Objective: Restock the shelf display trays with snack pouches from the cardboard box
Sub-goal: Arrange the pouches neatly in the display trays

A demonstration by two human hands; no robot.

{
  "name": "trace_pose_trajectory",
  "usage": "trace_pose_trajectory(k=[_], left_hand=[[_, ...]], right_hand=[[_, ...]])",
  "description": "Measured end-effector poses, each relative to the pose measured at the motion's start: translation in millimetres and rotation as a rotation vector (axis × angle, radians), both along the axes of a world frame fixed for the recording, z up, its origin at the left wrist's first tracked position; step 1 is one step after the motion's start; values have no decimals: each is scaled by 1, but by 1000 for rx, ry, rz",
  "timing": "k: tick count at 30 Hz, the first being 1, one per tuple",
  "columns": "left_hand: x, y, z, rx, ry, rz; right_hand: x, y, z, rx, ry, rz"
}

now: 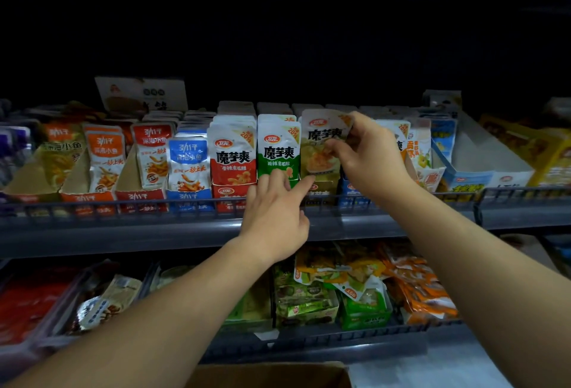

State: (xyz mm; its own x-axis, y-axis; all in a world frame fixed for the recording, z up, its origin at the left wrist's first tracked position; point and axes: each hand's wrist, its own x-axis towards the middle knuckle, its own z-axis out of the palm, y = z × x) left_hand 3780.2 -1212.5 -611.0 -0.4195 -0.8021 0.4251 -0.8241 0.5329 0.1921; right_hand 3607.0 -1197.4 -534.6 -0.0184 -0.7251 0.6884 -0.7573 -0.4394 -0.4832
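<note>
Head view: olive pouch [321,140] is pinched by the right grip [367,155], touched below by the straight-fingered left grip [275,211]; released crooked, it could be toppled off the tray [321,191] underneath.

two arms and two hands are what shows of the person. the left forearm [185,304] is bare from the wrist to the picture's lower edge, smooth and rounded, widening toward the elbow. the right forearm [482,248] is likewise bare along its whole visible length. the left hand [275,217] is uncovered, with the knuckles and finger joints plain on its back. the right hand [370,155] is uncovered too, its back smooth and rounded. the dim light hides the fingernails and any finer marks.
</note>
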Motion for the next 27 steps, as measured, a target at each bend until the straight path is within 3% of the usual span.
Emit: trace_pose_trajectory(k=[9,18,27], left_hand=[[-2,1,0,40,22,-1],[-11,4,0,1,-51,30],[-30,7,4,126,34,46]], right_hand=[[-2,-5,0,143,-142,42],[0,-8,-6,62,-223,36],[-4,-11,-3,88,-254,94]])
